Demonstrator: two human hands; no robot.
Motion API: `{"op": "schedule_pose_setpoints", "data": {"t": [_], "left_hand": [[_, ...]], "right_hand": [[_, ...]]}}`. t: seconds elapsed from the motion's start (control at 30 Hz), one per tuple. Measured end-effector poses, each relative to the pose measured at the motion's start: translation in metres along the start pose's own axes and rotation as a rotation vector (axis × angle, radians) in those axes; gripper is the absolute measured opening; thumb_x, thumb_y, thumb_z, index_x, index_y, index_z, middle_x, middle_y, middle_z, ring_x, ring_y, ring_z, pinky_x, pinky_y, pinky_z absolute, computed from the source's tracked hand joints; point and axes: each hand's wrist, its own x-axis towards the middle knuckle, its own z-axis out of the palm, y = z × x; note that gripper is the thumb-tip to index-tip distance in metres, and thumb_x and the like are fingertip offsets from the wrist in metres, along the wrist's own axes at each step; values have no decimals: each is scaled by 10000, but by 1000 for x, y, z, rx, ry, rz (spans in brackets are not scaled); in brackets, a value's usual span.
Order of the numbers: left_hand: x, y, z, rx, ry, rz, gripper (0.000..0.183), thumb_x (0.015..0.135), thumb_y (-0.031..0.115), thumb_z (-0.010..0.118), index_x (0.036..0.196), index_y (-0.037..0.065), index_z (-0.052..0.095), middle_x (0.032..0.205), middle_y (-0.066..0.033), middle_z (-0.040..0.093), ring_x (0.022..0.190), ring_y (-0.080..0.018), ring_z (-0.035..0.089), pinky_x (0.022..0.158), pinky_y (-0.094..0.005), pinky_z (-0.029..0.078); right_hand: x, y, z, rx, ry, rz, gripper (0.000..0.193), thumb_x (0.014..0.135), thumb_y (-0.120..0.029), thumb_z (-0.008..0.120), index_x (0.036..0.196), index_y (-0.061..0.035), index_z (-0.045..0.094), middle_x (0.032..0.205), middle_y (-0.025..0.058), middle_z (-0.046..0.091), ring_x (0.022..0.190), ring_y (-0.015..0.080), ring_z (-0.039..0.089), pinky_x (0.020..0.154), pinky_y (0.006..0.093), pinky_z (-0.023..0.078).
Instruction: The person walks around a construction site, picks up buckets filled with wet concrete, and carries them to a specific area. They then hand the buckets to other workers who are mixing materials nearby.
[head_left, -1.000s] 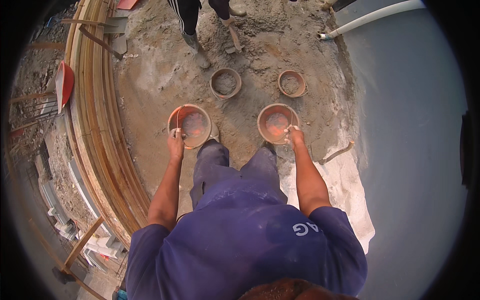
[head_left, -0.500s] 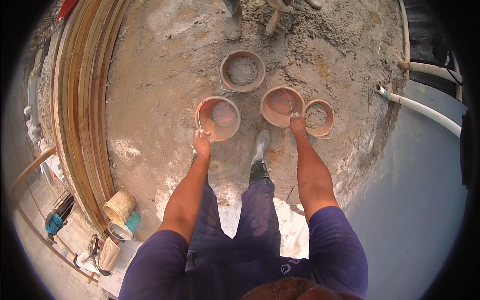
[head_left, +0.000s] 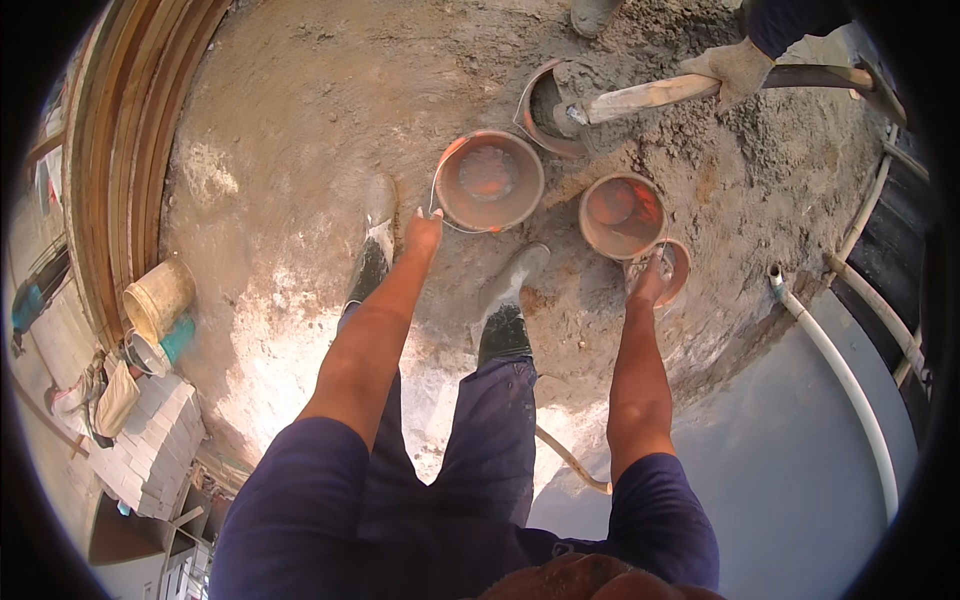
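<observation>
My left hand (head_left: pixel 424 232) is closed on the thin wire handle of an orange-brown bucket (head_left: pixel 518 205), which has a wet, grey-smeared inside. To its right stands a second such bucket (head_left: pixel 598 236), with orange showing through the grey inside. My right hand (head_left: pixel 648 278) is curled at that second bucket's near rim, by its wire handle. Behind this hand is a smaller bucket (head_left: pixel 680 275), partly covered by it. Beyond the two buckets, a co-worker's gloved hand (head_left: pixel 735 72) grips the wooden shaft of a shovel (head_left: pixel 640 100), its blade over a third bucket (head_left: pixel 541 72) with grey concrete.
Rough wet concrete (head_left: pixel 690 150) covers the ground at the far right. Long wooden planks (head_left: pixel 140 130) run along the left, near a dirty pale bucket (head_left: pixel 160 298). A white pipe (head_left: pixel 840 350) lies at the right beside a grey sheet (head_left: pixel 770 420). My boots (head_left: pixel 508 300) stand behind the buckets.
The view has turned and shifted. The left bucket has swung to the right of my left hand. My right hand is now over the smaller bucket. A co-worker's shovel has come to the far bucket.
</observation>
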Motion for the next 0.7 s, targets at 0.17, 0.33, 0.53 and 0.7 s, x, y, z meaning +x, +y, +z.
{"op": "schedule_pose_setpoints", "data": {"t": [0.17,0.33,0.53,0.7], "left_hand": [[-113,43,-129,130,-178,300,615,907,270,598,1401,-22,377,1389,-247,454,1317,-370,414,1093,-397,319],[-227,30,-258,599,-78,618,582,905,290,595,1396,42,404,1448,-140,417,1393,-305,310,1130,-572,174],[-207,15,-263,829,-169,571,609,907,397,564,1386,46,429,1465,-142,399,1406,-295,287,1141,-561,158],[-198,6,-264,771,-171,506,624,913,429,545,1392,47,426,1474,-137,389,1408,-293,284,1147,-546,163]], "right_hand": [[-24,91,8,-229,-154,-483,436,883,-173,613,1221,88,524,1166,192,619,1018,279,622,893,366,465],[-144,-17,126,-613,-464,-692,401,883,-157,583,1231,41,562,1137,214,644,1090,311,617,927,370,461],[-129,-75,284,-822,-342,-893,496,873,-288,602,1257,22,551,1189,241,606,1120,401,567,947,450,448],[-158,-119,320,-940,-290,-541,512,889,-379,590,1220,12,583,1179,227,616,1108,401,577,923,467,462]]}}
